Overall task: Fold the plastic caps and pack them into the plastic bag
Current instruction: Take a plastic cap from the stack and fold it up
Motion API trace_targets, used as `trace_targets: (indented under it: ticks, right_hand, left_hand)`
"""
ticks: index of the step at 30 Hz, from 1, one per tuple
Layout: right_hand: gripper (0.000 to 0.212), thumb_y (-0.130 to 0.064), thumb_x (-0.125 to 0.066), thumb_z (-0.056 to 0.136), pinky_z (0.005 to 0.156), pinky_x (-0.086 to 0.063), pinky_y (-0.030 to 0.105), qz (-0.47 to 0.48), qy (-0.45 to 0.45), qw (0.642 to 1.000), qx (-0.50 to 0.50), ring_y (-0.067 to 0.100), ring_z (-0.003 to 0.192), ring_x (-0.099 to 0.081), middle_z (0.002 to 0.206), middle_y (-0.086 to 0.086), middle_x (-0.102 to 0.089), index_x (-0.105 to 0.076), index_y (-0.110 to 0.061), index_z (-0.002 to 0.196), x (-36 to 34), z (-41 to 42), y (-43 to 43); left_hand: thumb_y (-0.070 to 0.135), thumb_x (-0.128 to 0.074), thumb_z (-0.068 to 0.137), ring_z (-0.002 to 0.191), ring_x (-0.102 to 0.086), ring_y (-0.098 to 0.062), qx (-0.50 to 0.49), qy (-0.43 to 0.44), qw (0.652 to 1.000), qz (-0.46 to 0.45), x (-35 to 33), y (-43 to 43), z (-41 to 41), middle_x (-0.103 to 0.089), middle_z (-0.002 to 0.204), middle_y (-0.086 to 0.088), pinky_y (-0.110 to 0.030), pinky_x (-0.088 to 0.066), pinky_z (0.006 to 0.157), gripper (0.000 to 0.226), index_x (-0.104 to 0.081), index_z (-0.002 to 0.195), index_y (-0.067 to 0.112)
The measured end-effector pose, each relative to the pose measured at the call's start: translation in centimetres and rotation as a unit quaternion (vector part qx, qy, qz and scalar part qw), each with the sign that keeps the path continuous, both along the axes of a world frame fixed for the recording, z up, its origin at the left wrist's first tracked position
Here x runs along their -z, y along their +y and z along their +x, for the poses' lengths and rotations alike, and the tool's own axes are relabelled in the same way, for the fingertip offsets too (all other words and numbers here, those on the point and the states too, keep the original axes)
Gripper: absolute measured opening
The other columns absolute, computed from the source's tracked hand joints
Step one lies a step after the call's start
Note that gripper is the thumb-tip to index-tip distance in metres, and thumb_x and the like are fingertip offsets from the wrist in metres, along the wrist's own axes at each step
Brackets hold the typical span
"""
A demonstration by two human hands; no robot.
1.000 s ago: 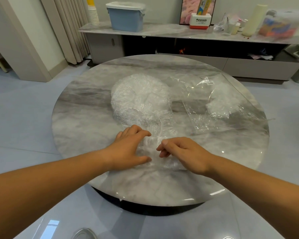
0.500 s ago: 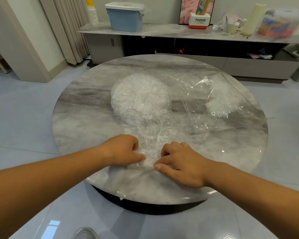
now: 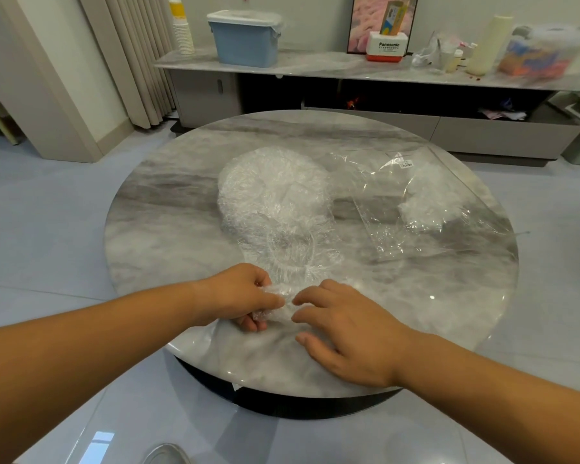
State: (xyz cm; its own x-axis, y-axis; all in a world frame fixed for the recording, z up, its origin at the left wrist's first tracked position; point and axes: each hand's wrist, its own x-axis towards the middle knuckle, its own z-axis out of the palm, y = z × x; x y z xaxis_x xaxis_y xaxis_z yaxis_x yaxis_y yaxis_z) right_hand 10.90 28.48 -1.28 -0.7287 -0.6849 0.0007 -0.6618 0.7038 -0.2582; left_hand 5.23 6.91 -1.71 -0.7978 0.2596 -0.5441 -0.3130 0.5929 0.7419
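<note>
On the tabletop (image 3: pixel 168 202) near me my left hand (image 3: pixel 238 296) pinches the scrunched cap (image 3: pixel 275 308), my right hand (image 3: pixel 345 333) rests loose-fingered against it (the plastic bag (image 3: pixel 416 209) lies well apart, rightward), so I should squeeze air out and crease it flat.

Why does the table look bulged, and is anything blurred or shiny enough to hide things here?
Head view: the wide lens bows the table and the far shelf; the colourful box at its right end is smeared; a bright patch glares on the floor; the clear bag glints; the cap in the left hand is sharp.
</note>
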Motion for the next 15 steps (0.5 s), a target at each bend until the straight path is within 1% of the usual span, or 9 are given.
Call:
trace_targets:
  ticks: [2, 4, 6, 9, 12, 15]
  right_hand:
    - [0.053, -0.053, -0.031, 0.100, 0.105, -0.039, 0.030, 0.003, -0.059, 0.998, 0.010, 0.015, 0.123, -0.044, 0.145, -0.002, -0.048, -0.060, -0.023, 0.132, 0.6, 0.2, -0.2]
    - [0.051, -0.053, -0.034, 0.102, 0.110, -0.035, 0.031, 0.014, -0.087, 0.996, 0.021, 0.016, 0.129, -0.039, 0.151, -0.001, -0.040, -0.056, -0.023, 0.137, 1.0, 0.2, -0.1]
    - [0.048, -0.052, -0.036, 0.104, 0.111, -0.033, 0.031, 0.022, -0.099, 0.994, 0.028, 0.016, 0.131, -0.036, 0.152, 0.000, -0.037, -0.055, -0.024, 0.138, 1.3, 0.0, 0.1]
    - [0.048, -0.053, -0.035, 0.103, 0.111, -0.032, 0.034, 0.032, -0.094, 0.995, 0.026, 0.016, 0.129, -0.035, 0.150, -0.001, -0.039, -0.056, -0.026, 0.136, 1.5, -0.2, 0.2]
    - [0.051, -0.056, -0.031, 0.100, 0.107, -0.035, 0.036, 0.042, -0.071, 0.996, 0.023, 0.016, 0.121, -0.038, 0.140, -0.005, -0.046, -0.057, -0.027, 0.133, 1.6, -0.3, 0.2]
    - [0.047, -0.056, -0.032, 0.100, 0.098, -0.038, 0.035, 0.039, -0.061, 0.997, 0.025, 0.014, 0.105, -0.039, 0.109, -0.009, -0.050, -0.058, -0.029, 0.127, 1.6, -0.3, 0.4]
  left_hand:
    - [0.019, -0.071, 0.094, 0.056, -0.066, -0.016, -0.014, -0.009, 1.000, 0.020, -0.1, 0.1, 0.0, -0.066, 0.069, -0.012, -0.024, -0.053, 0.050, 0.019, -0.056, 0.093, 0.006]
    - [0.017, -0.070, 0.094, 0.054, -0.065, -0.014, -0.024, -0.021, 0.999, 0.038, -0.3, 0.2, -0.1, -0.065, 0.069, -0.011, -0.023, -0.052, 0.049, 0.018, -0.056, 0.094, 0.006]
    - [0.016, -0.070, 0.094, 0.056, -0.064, -0.015, -0.035, -0.043, 0.996, 0.063, -0.4, 0.3, -0.1, -0.063, 0.072, -0.010, -0.024, -0.053, 0.051, 0.016, -0.057, 0.092, 0.007]
    - [0.019, -0.071, 0.094, 0.059, -0.064, -0.016, -0.053, -0.078, 0.990, 0.106, -0.6, 0.4, -0.1, -0.062, 0.078, -0.011, -0.024, -0.052, 0.050, 0.017, -0.058, 0.091, 0.009]
    - [0.026, -0.071, 0.093, 0.064, -0.067, -0.019, -0.072, -0.095, 0.980, 0.161, -0.5, 0.7, -0.2, -0.060, 0.078, -0.011, -0.027, -0.052, 0.053, 0.021, -0.057, 0.087, 0.012]
    - [0.034, -0.063, 0.096, 0.075, -0.069, -0.020, -0.076, -0.110, 0.968, 0.210, -0.5, 1.2, 0.0, -0.065, 0.084, -0.011, -0.027, -0.052, 0.060, 0.026, -0.059, 0.097, 0.009]
